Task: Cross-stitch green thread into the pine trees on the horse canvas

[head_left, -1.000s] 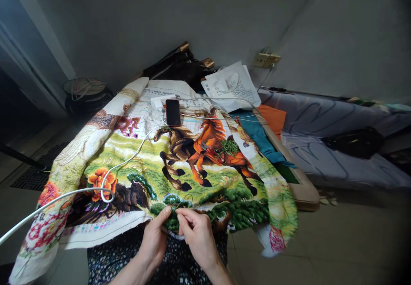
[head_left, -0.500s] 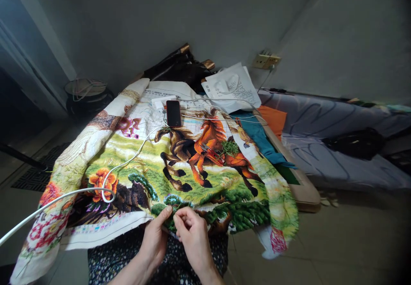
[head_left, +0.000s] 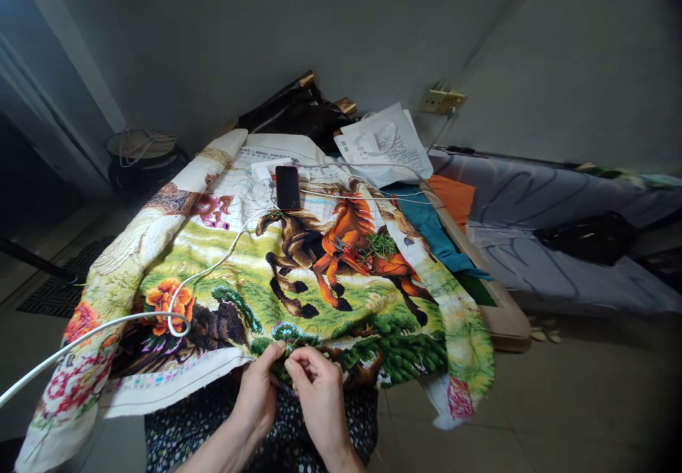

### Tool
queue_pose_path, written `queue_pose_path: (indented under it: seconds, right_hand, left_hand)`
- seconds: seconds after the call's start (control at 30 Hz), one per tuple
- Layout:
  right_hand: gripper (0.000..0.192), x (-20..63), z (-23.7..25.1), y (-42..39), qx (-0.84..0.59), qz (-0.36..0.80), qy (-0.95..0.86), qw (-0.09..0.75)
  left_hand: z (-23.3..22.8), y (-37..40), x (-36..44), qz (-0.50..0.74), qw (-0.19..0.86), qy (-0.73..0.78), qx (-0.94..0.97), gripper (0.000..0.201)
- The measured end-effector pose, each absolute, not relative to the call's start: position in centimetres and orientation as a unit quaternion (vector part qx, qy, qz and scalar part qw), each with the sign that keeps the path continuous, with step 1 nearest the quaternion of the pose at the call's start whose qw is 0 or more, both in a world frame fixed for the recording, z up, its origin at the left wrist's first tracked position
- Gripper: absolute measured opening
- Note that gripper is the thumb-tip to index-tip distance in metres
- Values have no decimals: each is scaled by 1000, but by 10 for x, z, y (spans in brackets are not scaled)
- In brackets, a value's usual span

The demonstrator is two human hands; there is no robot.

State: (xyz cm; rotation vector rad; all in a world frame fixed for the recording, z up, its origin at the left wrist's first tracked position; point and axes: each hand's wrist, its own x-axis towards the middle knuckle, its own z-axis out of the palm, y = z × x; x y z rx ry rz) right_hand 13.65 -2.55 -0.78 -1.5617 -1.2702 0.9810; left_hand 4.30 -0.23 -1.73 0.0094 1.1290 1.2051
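A large cross-stitch cloth with running horses, flowers and green foliage spreads in front of me, its left and right sides rolled. At its near edge my left hand grips the fabric, thumb on top and fingers hidden underneath. Close beside it, my right hand is closed in a pinch over the dark green stitching; whatever lies between those fingertips is too small to make out. Red-handled snips and a tangle of green thread rest on the orange horse.
A phone lies on the cloth near a white power adapter. A white cable loops across the left half. Behind are a white paper bag and a wall socket. At right stands a covered sofa.
My right hand has shifted very slightly left, nearer my left thumb. My left hand keeps its hold on the cloth, and the other things stay put.
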Motion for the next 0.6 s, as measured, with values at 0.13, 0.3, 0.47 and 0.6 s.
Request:
queue_pose_path:
  seconds: [0.13,0.3,0.47,0.6]
  right_hand:
    - [17,135,-8,-25,-634,396,-494,444]
    - [17,132,-8,-22,-639,420,-451,461]
    - [19,137,2,-13,-638,354,-526,437]
    - [19,141,15,-5,-621,304,-631,352]
  left_hand:
    - [-17,-2,43,538,680,499,4,20]
    - [-15,-3,43,536,693,482,-7,20]
    - [-13,-6,42,533,725,437,-8,20]
    - [-13,-6,41,541,718,437,2,21]
